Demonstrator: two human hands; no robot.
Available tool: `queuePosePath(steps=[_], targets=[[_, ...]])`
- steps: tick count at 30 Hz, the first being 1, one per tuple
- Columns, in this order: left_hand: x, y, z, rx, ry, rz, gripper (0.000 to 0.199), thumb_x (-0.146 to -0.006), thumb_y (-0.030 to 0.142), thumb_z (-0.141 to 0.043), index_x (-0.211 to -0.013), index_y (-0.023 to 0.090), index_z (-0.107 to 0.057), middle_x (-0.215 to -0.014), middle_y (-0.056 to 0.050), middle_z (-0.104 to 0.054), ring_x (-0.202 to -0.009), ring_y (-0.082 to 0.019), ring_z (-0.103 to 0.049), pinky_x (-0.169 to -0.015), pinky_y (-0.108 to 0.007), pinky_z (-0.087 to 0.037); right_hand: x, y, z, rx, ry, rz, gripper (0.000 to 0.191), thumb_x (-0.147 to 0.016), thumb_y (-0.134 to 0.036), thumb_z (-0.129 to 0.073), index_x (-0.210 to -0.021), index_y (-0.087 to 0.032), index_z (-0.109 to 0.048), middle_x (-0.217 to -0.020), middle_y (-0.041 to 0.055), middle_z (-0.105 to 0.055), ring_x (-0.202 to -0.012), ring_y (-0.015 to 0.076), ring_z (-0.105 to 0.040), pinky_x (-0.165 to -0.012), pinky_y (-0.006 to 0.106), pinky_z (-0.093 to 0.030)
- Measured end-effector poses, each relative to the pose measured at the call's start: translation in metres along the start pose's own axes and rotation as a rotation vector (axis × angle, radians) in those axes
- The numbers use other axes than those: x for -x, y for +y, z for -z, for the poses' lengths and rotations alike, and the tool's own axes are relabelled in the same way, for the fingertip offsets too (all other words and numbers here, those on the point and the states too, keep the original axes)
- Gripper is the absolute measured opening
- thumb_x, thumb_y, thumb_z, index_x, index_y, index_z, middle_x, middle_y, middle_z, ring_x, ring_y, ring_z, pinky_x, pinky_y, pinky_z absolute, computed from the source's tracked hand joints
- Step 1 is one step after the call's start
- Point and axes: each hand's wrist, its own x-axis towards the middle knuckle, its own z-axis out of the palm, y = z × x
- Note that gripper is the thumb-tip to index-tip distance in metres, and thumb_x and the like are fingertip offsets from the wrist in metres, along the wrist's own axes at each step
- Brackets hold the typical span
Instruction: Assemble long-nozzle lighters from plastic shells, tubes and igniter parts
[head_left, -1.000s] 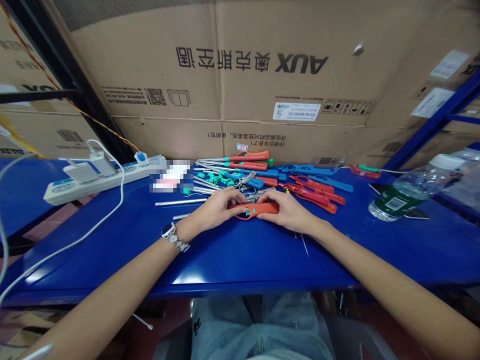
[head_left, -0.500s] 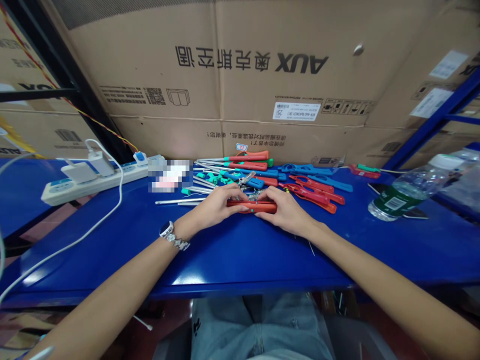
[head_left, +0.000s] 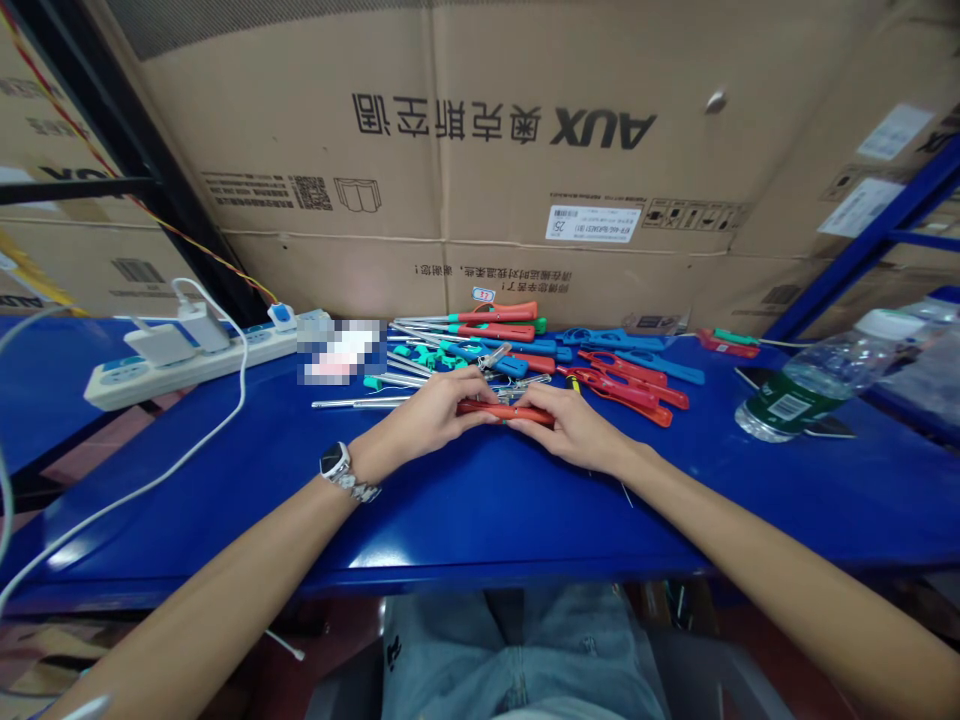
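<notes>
A red handle piece (head_left: 508,411) lies crosswise between my two hands over the blue table (head_left: 450,510). Its left end is gripped by my left hand (head_left: 442,408), thumb in front and fingers behind. My right hand (head_left: 574,425) pinches the right end the same way. Metal rods (head_left: 360,403) lie just left of my left hand. Behind the hands are several assembled red-handled tools (head_left: 502,330), small green parts (head_left: 427,355) and a blue handle (head_left: 510,366). Red handle shells (head_left: 622,390) and blue shells (head_left: 660,364) are spread right of them.
A white power strip (head_left: 202,370) with plugged chargers and a trailing white cable (head_left: 180,455) is at the left. A water bottle (head_left: 795,395) lies at the right. The cardboard box (head_left: 480,200) walls off the back.
The red piece has turned slightly in my hands, and the fingers of my right hand have shifted on it. Both hands are otherwise in nearly the same place.
</notes>
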Motion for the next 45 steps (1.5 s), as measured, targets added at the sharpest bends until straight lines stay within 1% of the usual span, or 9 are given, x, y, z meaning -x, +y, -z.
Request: queuePosePath(steps=[9,12,14,18,23,28,35,39,45], targets=[[0.0,0.002,0.003,-0.238,0.009,-0.09,0.016,-0.102,0.032,-0.063,-0.108,0.019,-0.071,-0.103,-0.006,-0.069,-0.094,-0.022,-0.064,-0.084,-0.037,-0.05,0.001,-0.004,0.001,0.036,-0.03,-0.026,0.021,-0.105,-0.037,-0.053,-0.089,-0.022,-0.054,-0.088,0.0026,-0.06,-0.074,0.017,-0.055,-0.068,0.03,-0.042],[0.0,0.006,0.003,-0.373,0.158,-0.084,0.019,-0.101,0.037,-0.063,-0.113,0.022,-0.068,-0.112,-0.007,-0.07,-0.106,-0.027,-0.061,-0.092,-0.042,-0.045,0.001,-0.002,0.002,0.017,0.008,-0.066,0.024,-0.105,-0.039,-0.051,-0.088,-0.022,-0.05,-0.08,0.0005,-0.058,-0.069,0.0168,-0.053,-0.065,0.03,-0.039],[0.001,0.009,0.003,-0.389,0.368,-0.043,0.018,-0.1,0.038,-0.064,-0.107,0.021,-0.066,-0.111,-0.008,-0.069,-0.107,-0.027,-0.06,-0.093,-0.043,-0.044,0.001,-0.002,0.001,-0.007,0.064,-0.092,0.022,-0.105,-0.039,-0.05,-0.091,-0.023,-0.052,-0.079,0.0,-0.059,-0.067,0.017,-0.054,-0.065,0.03,-0.039],[0.0,0.012,0.001,-0.079,0.734,0.179,0.038,-0.096,0.042,-0.063,-0.068,0.021,-0.048,-0.065,0.001,-0.053,-0.064,-0.016,-0.049,-0.065,-0.031,-0.041,0.001,-0.004,-0.002,-0.036,0.147,-0.118,0.019,-0.104,-0.038,-0.051,-0.095,-0.022,-0.053,-0.08,0.0006,-0.062,-0.066,0.0166,-0.054,-0.066,0.029,-0.039],[-0.007,0.011,-0.012,0.423,0.706,0.441,0.05,-0.089,0.055,-0.07,-0.062,0.02,-0.047,-0.053,0.005,-0.048,-0.049,-0.011,-0.045,-0.053,-0.027,-0.038,-0.001,-0.009,-0.005,-0.1,0.229,-0.161,0.021,-0.103,-0.039,-0.051,-0.091,-0.021,-0.052,-0.072,-0.0018,-0.059,-0.06,0.0144,-0.05,-0.062,0.028,-0.037],[-0.014,0.008,-0.023,0.806,0.725,0.418,0.044,-0.08,0.058,-0.08,-0.081,0.017,-0.066,-0.079,-0.001,-0.064,-0.074,-0.015,-0.063,-0.069,-0.028,-0.055,-0.005,-0.011,-0.01,-0.214,0.27,-0.217,0.024,-0.101,-0.041,-0.054,-0.088,-0.022,-0.05,-0.072,-0.0013,-0.062,-0.059,0.0135,-0.052,-0.06,0.028,-0.039],[-0.019,0.012,-0.029,1.14,0.613,0.335,0.036,-0.091,0.052,-0.073,-0.102,0.018,-0.072,-0.102,-0.006,-0.075,-0.093,-0.019,-0.07,-0.077,-0.028,-0.057,-0.008,-0.022,-0.026,-0.625,0.191,-0.328,0.032,-0.1,-0.051,-0.055,-0.088,-0.024,-0.043,-0.071,-0.0052,-0.064,-0.039,0.0071,-0.049,-0.041,0.022,-0.036],[-0.024,0.02,-0.032,1.289,0.652,0.347,0.03,-0.095,0.048,-0.067,-0.096,0.018,-0.065,-0.098,-0.006,-0.075,-0.082,-0.019,-0.072,-0.07,-0.03,-0.059,-0.012,-0.039,-0.038,-0.753,0.13,-0.33,0.035,-0.099,-0.053,-0.055,-0.087,-0.024,-0.04,-0.058,-0.0094,-0.058,-0.037,0.0088,-0.055,-0.04,0.02,-0.042],[-0.027,0.021,-0.029,1.286,0.807,0.43,0.026,-0.098,0.04,-0.062,-0.084,0.018,-0.058,-0.079,0.0,-0.069,-0.06,-0.012,-0.067,-0.06,-0.025,-0.059,-0.027,-0.053,-0.061,-0.936,0.087,-0.354,0.039,-0.095,-0.059,-0.06,-0.094,-0.023,-0.043,-0.071,-0.0056,-0.065,-0.044,0.0138,-0.068,-0.039,0.023,-0.053]])
